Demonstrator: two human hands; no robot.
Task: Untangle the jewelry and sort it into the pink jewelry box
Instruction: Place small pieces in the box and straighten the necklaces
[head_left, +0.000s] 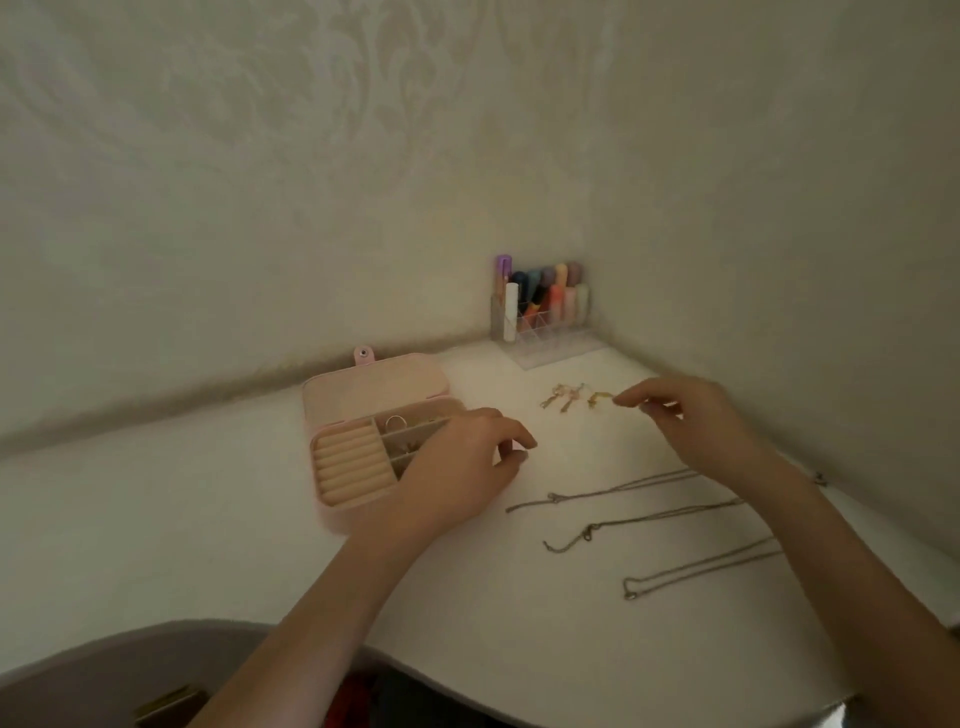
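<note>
The right hand (691, 421) pinches a small gold earring (600, 399) near the table's (208, 519) back corner. The left hand (457, 462), fingers curled and holding nothing, rests by the open pink jewelry box (358, 441). Three chains (623, 488) lie toward the right edge.

I see thin metal chains (623, 488) on a matt white table (208, 519), and a clear glossy plastic organiser (545, 332).
</note>
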